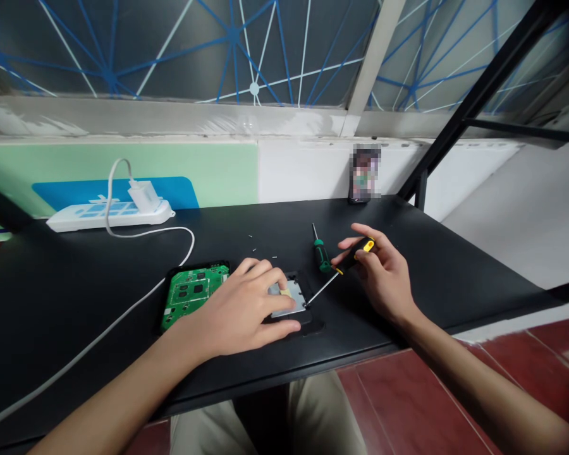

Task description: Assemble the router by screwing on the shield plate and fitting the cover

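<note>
A green circuit board (189, 294) lies in a black casing on the black table (455, 278). My left hand (246, 309) rests flat on it, fingers pressing a silver metal plate (289, 299) at the board's right end. My right hand (384, 272) pinches a black and yellow screwdriver (346, 265), whose tip touches the plate's right corner. A second, green-handled screwdriver (320, 253) lies on the table just behind, between the two hands.
A white power strip (109, 215) with a white charger (145, 194) sits at the back left, its cable (123, 316) running across the table to the front left. A few tiny screws (262, 246) lie behind the board. A phone (364, 177) leans against the wall.
</note>
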Motion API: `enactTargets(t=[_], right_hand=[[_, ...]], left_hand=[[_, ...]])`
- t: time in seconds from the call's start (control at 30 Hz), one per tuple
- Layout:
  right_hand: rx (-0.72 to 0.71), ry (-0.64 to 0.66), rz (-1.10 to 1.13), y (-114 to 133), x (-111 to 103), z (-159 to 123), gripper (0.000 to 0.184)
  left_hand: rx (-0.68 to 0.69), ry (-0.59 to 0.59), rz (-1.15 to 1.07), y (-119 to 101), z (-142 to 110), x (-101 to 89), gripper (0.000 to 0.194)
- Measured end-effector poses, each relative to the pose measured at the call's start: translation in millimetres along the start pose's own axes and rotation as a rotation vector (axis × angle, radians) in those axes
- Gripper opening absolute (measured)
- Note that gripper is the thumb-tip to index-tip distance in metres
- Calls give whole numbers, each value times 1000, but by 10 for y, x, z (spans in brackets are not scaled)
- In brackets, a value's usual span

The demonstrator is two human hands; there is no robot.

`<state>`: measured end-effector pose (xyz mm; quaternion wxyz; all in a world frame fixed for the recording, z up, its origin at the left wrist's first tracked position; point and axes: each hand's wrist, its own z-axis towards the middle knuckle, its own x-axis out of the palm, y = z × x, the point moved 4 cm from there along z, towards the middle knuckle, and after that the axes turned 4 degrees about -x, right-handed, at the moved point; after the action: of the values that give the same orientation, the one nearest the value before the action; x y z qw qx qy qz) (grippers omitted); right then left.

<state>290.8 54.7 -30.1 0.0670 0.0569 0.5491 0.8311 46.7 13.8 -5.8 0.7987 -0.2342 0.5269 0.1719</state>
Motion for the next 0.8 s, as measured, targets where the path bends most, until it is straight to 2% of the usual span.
enactTargets(t=[0.53,0.8], right_hand=[[-17,11,-4,19,-1,-6,36],[-26,17,-19,36,15,-1,37]], left_hand=[[-13,66,-24,-51,10,16,36],[-49,100,-34,-51,29,30,34]])
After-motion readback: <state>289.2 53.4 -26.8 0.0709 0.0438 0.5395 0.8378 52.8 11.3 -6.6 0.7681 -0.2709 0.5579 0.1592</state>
